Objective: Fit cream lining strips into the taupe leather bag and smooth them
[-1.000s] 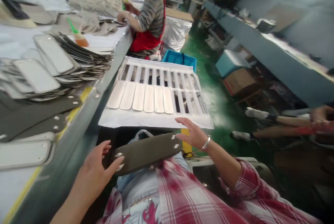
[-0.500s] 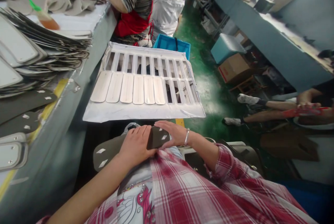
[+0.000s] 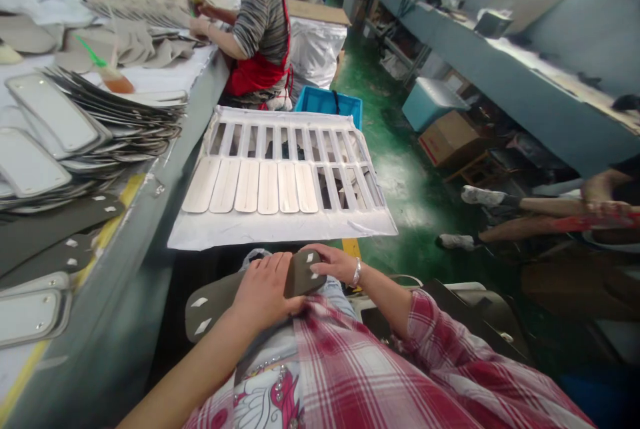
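A long dark olive-grey panel (image 3: 215,302) with rounded ends lies across my lap, white diamond-shaped marks at both ends. Over its middle my left hand (image 3: 263,286) is closed, thumb along the near side and fingers over the far side. My right hand (image 3: 337,265) grips the right end, with fingers at the far edge and the thumb tip near one mark. Just beyond my hands is a white slotted rack (image 3: 280,232). Several cream rounded strips (image 3: 269,188) lie side by side in its front row.
On the left, a table (image 3: 165,149) carries stacked panels (image 3: 55,112) and a glue bottle (image 3: 117,79) with a green tip. A co-worker in a red apron (image 3: 253,74) sits beyond. A blue crate (image 3: 327,102) stands behind the rack. At right, another person's legs (image 3: 545,206) stretch out.
My view has tilted up slightly, so the surroundings sit lower. My right hand has shifted toward the panel's right edge, showing more of that end. The left hand keeps its hold.
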The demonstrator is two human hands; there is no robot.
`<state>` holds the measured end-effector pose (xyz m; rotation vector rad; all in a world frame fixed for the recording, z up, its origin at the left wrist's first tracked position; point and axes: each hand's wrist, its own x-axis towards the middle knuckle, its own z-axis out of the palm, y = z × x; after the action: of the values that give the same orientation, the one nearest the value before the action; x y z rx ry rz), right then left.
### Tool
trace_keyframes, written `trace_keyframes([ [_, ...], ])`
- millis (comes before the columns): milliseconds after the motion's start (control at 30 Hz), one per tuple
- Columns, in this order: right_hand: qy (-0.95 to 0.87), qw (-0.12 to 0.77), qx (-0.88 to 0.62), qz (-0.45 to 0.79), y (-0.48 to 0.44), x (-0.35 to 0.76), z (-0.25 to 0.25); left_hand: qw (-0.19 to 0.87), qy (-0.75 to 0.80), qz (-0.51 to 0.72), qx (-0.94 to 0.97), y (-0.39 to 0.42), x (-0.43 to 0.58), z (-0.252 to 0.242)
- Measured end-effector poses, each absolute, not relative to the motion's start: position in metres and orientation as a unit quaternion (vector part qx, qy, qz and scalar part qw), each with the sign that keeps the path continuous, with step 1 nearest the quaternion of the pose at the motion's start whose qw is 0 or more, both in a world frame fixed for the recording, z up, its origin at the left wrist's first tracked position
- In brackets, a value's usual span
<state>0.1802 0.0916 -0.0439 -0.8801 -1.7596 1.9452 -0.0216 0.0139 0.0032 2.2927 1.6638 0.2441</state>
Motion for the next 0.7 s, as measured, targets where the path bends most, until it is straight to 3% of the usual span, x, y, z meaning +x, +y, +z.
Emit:
trace_keyframes([
  [133,-0.654,0.14,-0.356,0.653,0.091,0.18,-0.029,0.154,0.57,0.106,0.8,0.009,-0.041,0.007],
  [300,-0.842,0.128,-0.412,0.324,0.075,0.152,0.005,0.06,0.624,0.14,0.766,-0.008,-0.083,0.01],
  [400,-0.898,0.078,-0.377,0.211,0.067,0.114,0.014,0.061,0.606,0.083,0.789,-0.015,-0.089,0.003],
  [533,-0.883,-0.048,-0.433,0.173,0.071,0.084,0.007,0.061,0.596,0.034,0.8,-0.017,-0.083,-0.004],
  [700,-0.893,-0.024,-0.425,0.145,0.069,0.086,-0.002,0.045,0.578,0.047,0.813,-0.014,-0.082,-0.012],
])
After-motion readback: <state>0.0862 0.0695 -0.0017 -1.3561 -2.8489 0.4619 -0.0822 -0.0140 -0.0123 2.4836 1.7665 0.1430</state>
